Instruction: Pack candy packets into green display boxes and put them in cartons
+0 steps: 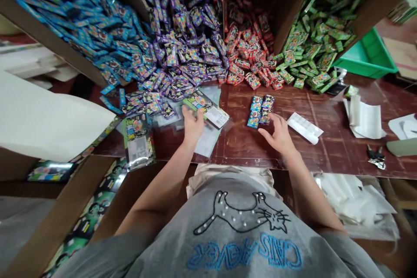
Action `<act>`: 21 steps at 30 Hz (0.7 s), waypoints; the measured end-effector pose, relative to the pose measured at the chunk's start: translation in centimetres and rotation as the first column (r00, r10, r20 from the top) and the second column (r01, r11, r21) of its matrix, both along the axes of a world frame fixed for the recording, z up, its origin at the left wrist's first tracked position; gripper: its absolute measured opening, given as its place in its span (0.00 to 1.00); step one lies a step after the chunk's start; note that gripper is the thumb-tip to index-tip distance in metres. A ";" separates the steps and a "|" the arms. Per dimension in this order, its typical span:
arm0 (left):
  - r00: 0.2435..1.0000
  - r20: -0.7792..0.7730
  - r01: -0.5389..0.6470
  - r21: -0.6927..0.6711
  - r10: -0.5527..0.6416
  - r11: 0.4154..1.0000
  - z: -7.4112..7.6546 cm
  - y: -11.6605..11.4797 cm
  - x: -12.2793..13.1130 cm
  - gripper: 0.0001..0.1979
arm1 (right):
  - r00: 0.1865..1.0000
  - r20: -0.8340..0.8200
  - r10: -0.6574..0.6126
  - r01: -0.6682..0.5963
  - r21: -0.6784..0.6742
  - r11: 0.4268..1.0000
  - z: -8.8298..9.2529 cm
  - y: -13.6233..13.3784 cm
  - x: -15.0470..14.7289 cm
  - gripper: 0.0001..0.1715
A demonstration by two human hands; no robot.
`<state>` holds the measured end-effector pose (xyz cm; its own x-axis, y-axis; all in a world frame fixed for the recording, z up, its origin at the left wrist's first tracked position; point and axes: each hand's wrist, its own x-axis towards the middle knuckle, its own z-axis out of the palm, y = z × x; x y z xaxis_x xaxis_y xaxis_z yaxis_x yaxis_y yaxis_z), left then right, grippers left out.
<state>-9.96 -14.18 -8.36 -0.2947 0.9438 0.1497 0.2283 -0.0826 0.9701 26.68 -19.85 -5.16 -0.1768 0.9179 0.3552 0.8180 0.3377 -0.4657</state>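
My left hand [193,125] is at the lower left edge of a printed plastic bag [208,107], its thumb and fingers closed on it. Under that bag lie more clear plastic bags [208,141]. My right hand [279,134] has thumb and fingers apart, with fingertips at a small purple packet [265,116]. That packet belongs to a tight block of small packets on the table, blue packets [254,118] on the left and purple ones on the right. Whether my right fingertips press on the packet, I cannot tell.
Behind are heaps of blue packets [107,30], purple packets [192,47], red packets [243,47] and green packets [321,47] spilling from boxes. Another printed bag [139,142] overhangs the table's front edge. A white label strip [305,127], keys [376,157] and a green bin [368,58] are to the right.
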 end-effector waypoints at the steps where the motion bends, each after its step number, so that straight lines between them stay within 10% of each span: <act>1: 0.995 -0.096 -0.011 -0.048 0.006 0.999 0.7 -0.9 -0.5 0.49 | 0.999 0.033 0.011 -0.011 -0.005 1.000 0.0 0.1 0.7 0.48; 3: 0.897 -0.438 0.016 -0.094 -0.055 0.995 2.7 -3.1 -1.7 0.53 | 0.993 0.116 0.022 -0.019 -0.027 0.999 -0.2 1.0 1.6 0.54; 5: 0.633 -0.738 0.208 -0.127 -0.233 0.970 5.2 -4.0 -2.6 0.53 | 0.976 0.213 0.047 -0.032 -0.074 0.997 -0.6 2.6 1.8 0.58; 8: 0.194 -0.834 0.568 -0.334 -0.516 0.752 8.4 -1.2 -2.7 0.53 | 0.941 0.316 0.122 -0.067 -0.180 0.981 -1.4 4.6 0.9 0.55; 11: -0.060 -0.764 0.663 -0.511 -0.642 0.547 9.3 4.1 -1.1 0.50 | 0.924 0.349 0.156 -0.073 -0.239 0.968 -1.9 4.6 -0.3 0.50; 15: -0.150 -0.793 0.633 -0.536 -0.591 0.559 9.1 6.1 1.9 0.45 | 0.935 0.326 0.141 -0.077 -0.201 0.976 -2.0 2.3 -0.7 0.52; 21: -0.117 -0.806 0.619 -0.516 -0.579 0.592 8.3 0.3 3.8 0.42 | 0.970 0.187 0.157 -0.132 -0.138 0.982 -2.1 2.7 -0.1 0.59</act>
